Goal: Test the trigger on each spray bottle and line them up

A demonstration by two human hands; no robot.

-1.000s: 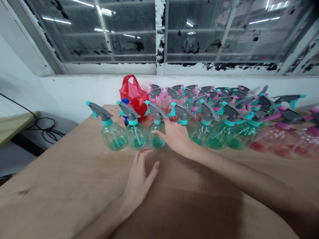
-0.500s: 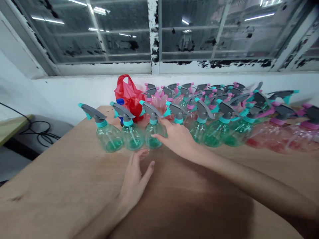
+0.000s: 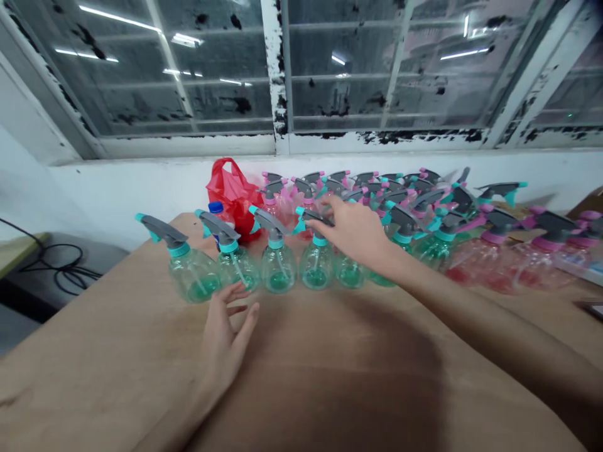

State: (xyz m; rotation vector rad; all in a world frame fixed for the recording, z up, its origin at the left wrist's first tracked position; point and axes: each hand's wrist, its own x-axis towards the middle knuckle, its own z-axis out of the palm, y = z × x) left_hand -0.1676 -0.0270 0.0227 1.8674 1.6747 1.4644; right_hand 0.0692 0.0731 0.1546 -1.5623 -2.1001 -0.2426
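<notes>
Several clear teal spray bottles with grey triggers stand in a front row on the wooden table (image 3: 117, 370). My right hand (image 3: 355, 233) reaches over them, fingers stretched out and resting on the grey trigger of one teal bottle (image 3: 316, 271); another bottle (image 3: 349, 276) stands under the palm. My left hand (image 3: 225, 336) lies open on the table, fingertips just short of a teal bottle (image 3: 235, 267). It holds nothing.
Behind the row stand many more teal and pink spray bottles (image 3: 490, 251), reaching to the right edge. A red plastic bag (image 3: 230, 191) and a blue-capped bottle (image 3: 215, 208) sit by the white wall under a grimy window. Cables (image 3: 61, 273) lie at the left.
My right hand has lifted from the bottle bodies to the trigger tops, further back. One more teal bottle now stands in the front row. My left hand slid left, staying open.
</notes>
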